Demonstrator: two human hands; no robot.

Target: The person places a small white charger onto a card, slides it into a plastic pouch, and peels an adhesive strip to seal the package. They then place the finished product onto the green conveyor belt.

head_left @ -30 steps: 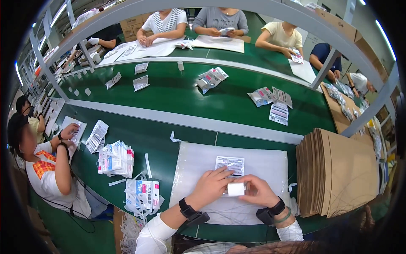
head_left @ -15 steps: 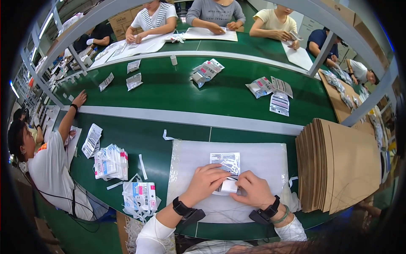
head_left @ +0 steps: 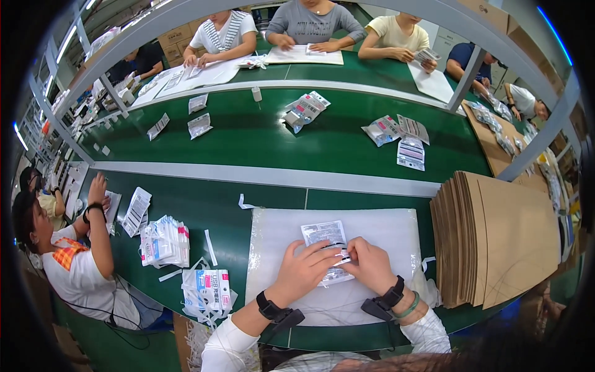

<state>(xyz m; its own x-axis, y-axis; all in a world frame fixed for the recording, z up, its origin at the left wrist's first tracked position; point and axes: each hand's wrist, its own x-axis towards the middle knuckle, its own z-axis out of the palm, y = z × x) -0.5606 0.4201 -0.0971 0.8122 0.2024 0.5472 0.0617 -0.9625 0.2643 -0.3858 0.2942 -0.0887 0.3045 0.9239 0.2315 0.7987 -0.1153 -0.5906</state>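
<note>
A clear and silver plastic pouch (head_left: pixel 323 232) with a printed back lies tilted on the white foam sheet (head_left: pixel 273 239). My left hand (head_left: pixel 305 271) curves over its lower left part, fingers long and close together, thumb out of sight. From the other side my right hand (head_left: pixel 370 263) pinches the pouch's right edge with thumb and fingertips. Both hands meet over its lower half, so what lies under the fingers is hidden. A shiny bottom end of the pouch shows between the wrists.
Left of the foam are a stack of flat white packages (head_left: pixel 164 242) and a printed USB charger package (head_left: pixel 214 288). Brown cardboard sheets (head_left: pixel 458 242) stand at the right. Filled pouches (head_left: pixel 307 110) rest on the green belt beyond a grey rail (head_left: pixel 266 175). A co-worker (head_left: pixel 90 266) sits at left.
The pouch has turned slightly anticlockwise. The white block that showed between my hands is now out of sight. The co-worker at left has drawn an arm back from the belt.
</note>
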